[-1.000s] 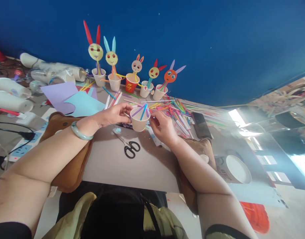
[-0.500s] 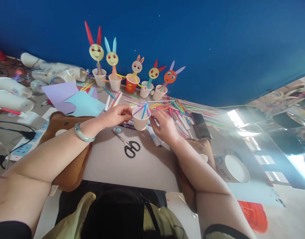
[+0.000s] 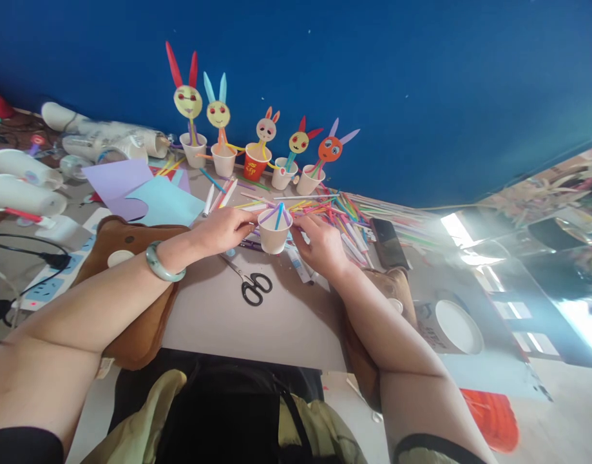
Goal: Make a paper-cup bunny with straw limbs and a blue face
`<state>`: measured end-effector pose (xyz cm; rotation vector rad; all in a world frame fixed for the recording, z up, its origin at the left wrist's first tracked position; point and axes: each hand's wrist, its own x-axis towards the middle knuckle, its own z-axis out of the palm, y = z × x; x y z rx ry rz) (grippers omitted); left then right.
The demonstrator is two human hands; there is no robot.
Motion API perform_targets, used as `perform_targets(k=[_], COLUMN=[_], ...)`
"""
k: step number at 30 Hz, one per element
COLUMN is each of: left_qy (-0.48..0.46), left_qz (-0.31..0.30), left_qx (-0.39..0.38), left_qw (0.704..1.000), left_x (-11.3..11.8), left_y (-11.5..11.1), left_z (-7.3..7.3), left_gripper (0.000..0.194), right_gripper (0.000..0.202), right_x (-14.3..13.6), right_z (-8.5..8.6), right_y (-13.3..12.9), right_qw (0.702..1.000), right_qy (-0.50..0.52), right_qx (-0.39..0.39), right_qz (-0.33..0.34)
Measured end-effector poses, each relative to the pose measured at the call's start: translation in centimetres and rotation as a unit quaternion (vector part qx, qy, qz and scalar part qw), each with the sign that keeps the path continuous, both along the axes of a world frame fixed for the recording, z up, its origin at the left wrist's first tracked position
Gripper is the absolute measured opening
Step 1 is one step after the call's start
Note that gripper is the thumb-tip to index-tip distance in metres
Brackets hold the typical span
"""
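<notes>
A white paper cup (image 3: 274,238) is held up over the table, pinched between my two hands at opposite sides of its rim. Purple and blue strips (image 3: 280,216) slant together to a point above its mouth; what they are made of I cannot make out. My left hand (image 3: 229,227), with a jade-coloured bangle at the wrist, grips the cup's left edge with closed fingers. On the opposite edge my right hand (image 3: 319,241) has its thumb and fingers drawn together. Just below the cup lie black-handled scissors (image 3: 252,283), partly spread.
Behind stands a row of paper cups (image 3: 194,154) bearing rabbit-faced figures, against a blue wall (image 3: 373,77). Coloured sticks (image 3: 341,216) and markers cover the right middle. Purple and light-blue paper (image 3: 167,205), a power strip (image 3: 49,283), brown cushions (image 3: 141,303) and a phone (image 3: 389,243) lie around.
My left hand has turned slightly and lowered a little at the cup's edge. The cup has shifted very slightly right; my right hand is almost where it was.
</notes>
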<state>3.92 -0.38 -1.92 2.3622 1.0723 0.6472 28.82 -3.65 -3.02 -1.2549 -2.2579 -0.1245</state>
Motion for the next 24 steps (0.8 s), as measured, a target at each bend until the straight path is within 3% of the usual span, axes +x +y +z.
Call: perform_targets(k=[10,17,24], left_qy=[0.028,0.009,0.011], left_qz=[-0.038,-0.007,0.039], left_qx=[0.059,0.062,0.09], left_qw=[0.997,0.998,0.995], left_x=[0.23,0.45,0.53], left_y=[-0.39,-0.54,-0.8], left_z=[-0.16,-0.43,-0.76], left_gripper=[0.055,0.03,0.024], right_gripper=[0.015,0.013,0.013], right_x=[-0.03,-0.36,-0.28], right_z=[-0.39,-0.75,-0.62], right_y=[0.13,-0.05,0.07], right_qw=[1.0,0.999,0.998], right_qy=[0.015,0.031,0.036], right_qx=[0.013,0.034,0.044], right_qz=[0.001,0.006,-0.01])
